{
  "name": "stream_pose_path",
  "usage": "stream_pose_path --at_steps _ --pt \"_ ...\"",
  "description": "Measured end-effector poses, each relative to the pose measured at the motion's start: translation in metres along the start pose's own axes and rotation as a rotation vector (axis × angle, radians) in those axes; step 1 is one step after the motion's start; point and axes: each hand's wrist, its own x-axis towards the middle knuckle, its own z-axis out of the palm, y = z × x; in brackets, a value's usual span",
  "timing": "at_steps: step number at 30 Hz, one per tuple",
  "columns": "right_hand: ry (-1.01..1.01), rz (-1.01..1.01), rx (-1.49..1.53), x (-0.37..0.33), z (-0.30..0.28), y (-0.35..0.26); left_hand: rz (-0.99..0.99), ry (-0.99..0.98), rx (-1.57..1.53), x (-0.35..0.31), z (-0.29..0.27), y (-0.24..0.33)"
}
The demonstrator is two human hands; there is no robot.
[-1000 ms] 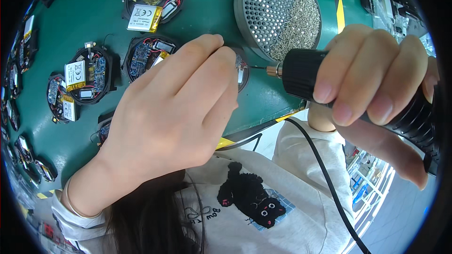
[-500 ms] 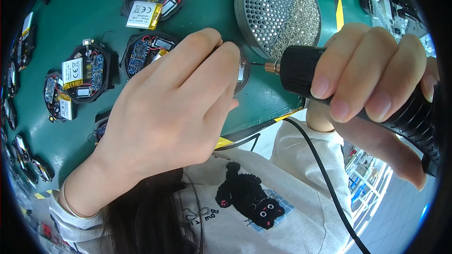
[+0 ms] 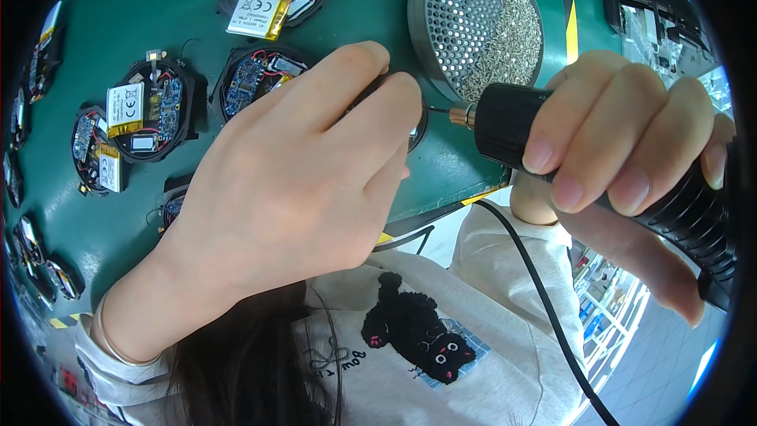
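Note:
My right hand (image 3: 623, 138) is wrapped round a black electric screwdriver (image 3: 505, 125), which lies nearly level and points left. Its thin bit ends at the edge of a round device housing (image 3: 423, 128), right beside my left fingers. My left hand (image 3: 292, 166) is closed over that housing, knuckles up, and covers most of it. The fingertips are hidden, so their exact grip and the spot the bit meets cannot be seen. Just beyond my left hand lies another open round housing (image 3: 246, 83) with a blue circuit board and red wires.
A round grey tray (image 3: 422, 39) of small screws stands behind the screwdriver tip. More open housings (image 3: 189, 106) with silver batteries (image 3: 258, 14) lie on the green mat (image 3: 102, 229). A black cable (image 3: 544, 308) hangs at front right. A black stand (image 3: 650, 0) is at far right.
The whole view has shifted a little, so the table things appear further right. My left hand now covers more of the round housing. The screwdriver stays in my right hand, its bit still at the housing.

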Motion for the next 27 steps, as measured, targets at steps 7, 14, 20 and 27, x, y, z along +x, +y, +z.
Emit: stream_pose_path --at_steps 7,14,20,27 --pt "-0.175 0.09 -0.04 0.003 0.007 -0.004 -0.153 -0.031 -0.128 -0.012 -0.004 0.002" --pt "-0.164 0.077 -0.046 0.005 0.032 0.004 -0.079 -0.055 -0.082 -0.015 -0.006 0.001" --pt "-0.172 0.045 -0.025 0.003 0.02 0.013 -0.1 -0.017 -0.054 -0.014 -0.001 -0.002" --pt "0.206 0.087 0.215 -0.008 -0.004 0.005 -0.237 -0.035 -0.013 -0.008 -0.016 0.004"
